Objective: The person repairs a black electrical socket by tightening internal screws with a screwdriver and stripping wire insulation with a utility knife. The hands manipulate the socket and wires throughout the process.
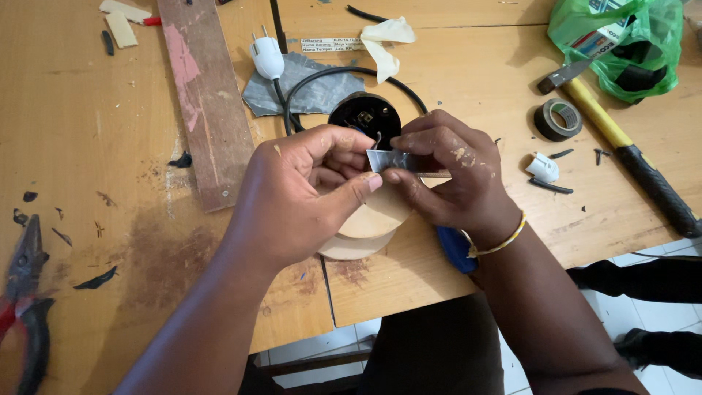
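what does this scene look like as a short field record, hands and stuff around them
left hand: pinches small grey piece with thumb and fingers
right hand: grips the same piece from the other side
under hands: round wooden discs
behind hands: black round fitting with black cable
white plug: on grey sheet
hammer: far right, yellow handle
tape roll: beside hammer
pliers: left edge
surface: wooden table

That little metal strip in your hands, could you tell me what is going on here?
A person pinches a small shiny metal strip between the left hand and right hand, above round wooden discs at the table's edge. Just behind sits a black round socket on a black cable with a white plug. A hammer, tape roll and pliers lie untouched.
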